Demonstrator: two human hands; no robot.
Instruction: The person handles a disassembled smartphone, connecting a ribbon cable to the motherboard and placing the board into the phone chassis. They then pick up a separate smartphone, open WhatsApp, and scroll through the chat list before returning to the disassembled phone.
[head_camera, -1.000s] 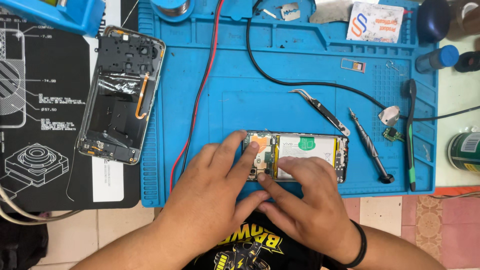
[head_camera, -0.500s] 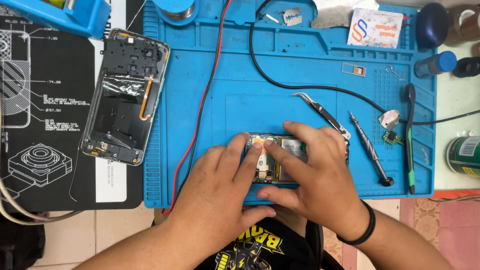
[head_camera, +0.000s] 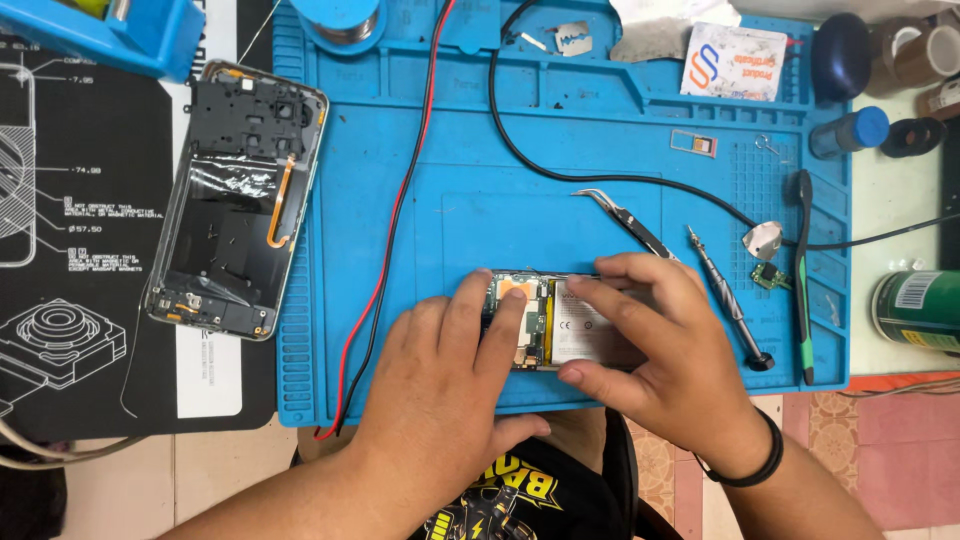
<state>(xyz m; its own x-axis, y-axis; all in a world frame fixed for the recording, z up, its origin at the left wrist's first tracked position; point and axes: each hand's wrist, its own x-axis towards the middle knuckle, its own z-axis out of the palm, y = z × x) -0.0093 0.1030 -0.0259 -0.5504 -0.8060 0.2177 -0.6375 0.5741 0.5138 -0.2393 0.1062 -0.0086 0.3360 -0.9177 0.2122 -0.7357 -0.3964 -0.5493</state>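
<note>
1. I am holding the opened phone (head_camera: 560, 325) flat on the blue repair mat (head_camera: 480, 150), near the mat's front edge, with its bare board and battery facing up.
2. My left hand (head_camera: 440, 400) is lying over the phone's left end, fingers spread and pressing down on the board side to steady it.
3. My right hand (head_camera: 660, 350) is cupping the right end, with the fingers arched along the far edge and the thumb pressing on the near edge; I judge both hands to be bracing the phone, not lifting it.
4. To do this well, I am keeping the pressure even at both ends so the body is not flexing, and keeping fingertips off the orange flex part beside the battery.
5. I am minding the tools just beside my right hand: the tweezers (head_camera: 625, 222) and the small screwdriver (head_camera: 728, 300) are lying close enough to knock.
6. The red wire (head_camera: 400, 200) is running down the mat to the left of my left hand, apart from the phone.
7. The separated rear frame (head_camera: 235, 200) is resting well to the left, overlapping the mat's edge and the black printed mat (head_camera: 80, 230).
</note>
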